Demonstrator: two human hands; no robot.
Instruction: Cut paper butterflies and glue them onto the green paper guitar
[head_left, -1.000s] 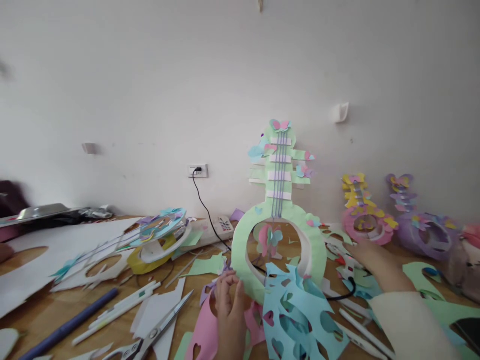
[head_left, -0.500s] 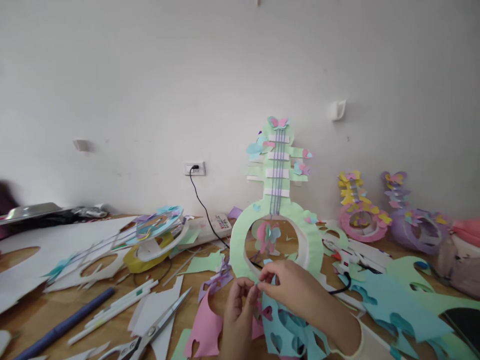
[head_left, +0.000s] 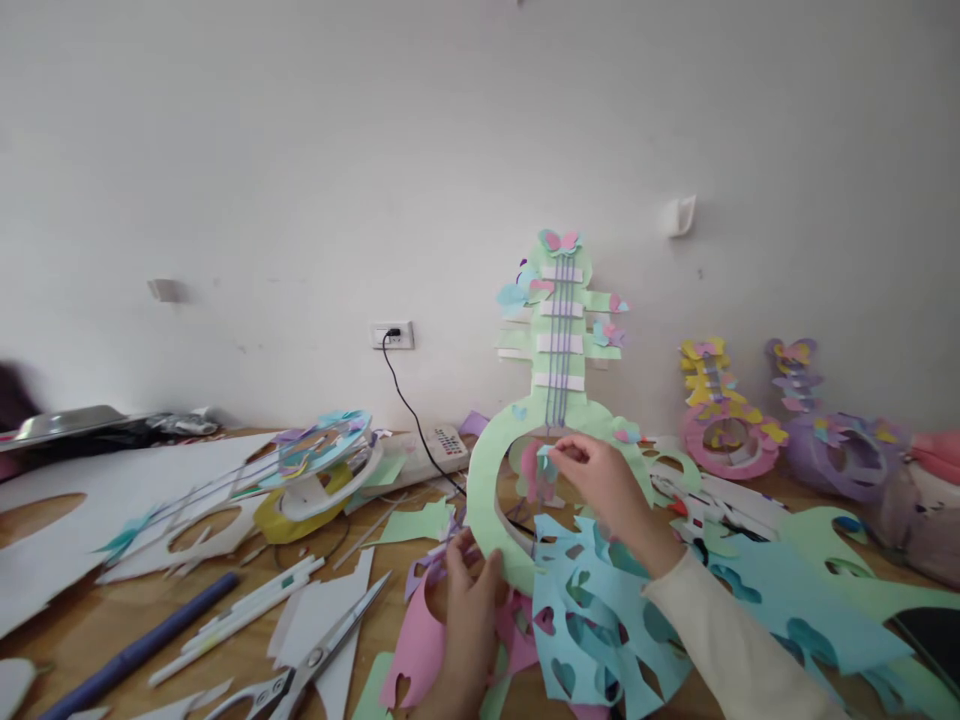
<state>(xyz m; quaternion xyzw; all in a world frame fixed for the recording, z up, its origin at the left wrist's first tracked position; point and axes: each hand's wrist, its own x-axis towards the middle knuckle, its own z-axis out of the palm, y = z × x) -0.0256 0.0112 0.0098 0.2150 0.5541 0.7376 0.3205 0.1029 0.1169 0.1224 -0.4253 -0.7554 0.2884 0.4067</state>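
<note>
Right hand (head_left: 600, 478): raised from beside left hand (head_left: 472, 592), pinching butterfly (head_left: 532, 472) | left: gripping guitar (head_left: 486, 470) at lower rim | work shifted to guitar's hole

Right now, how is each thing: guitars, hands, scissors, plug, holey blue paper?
Green guitar: upright, strung
Pink-and-yellow guitar: standing
Purple guitar: standing
Left hand: touching green guitar
Right hand: pinching small blue paper
Scissors: lying, blades look nearly shut
Plug: in the socket
Blue sheet: cut full of holes

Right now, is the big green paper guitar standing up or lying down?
Standing up: the green guitar has its neck pointing upward and its round body below, by the left hand.
</note>
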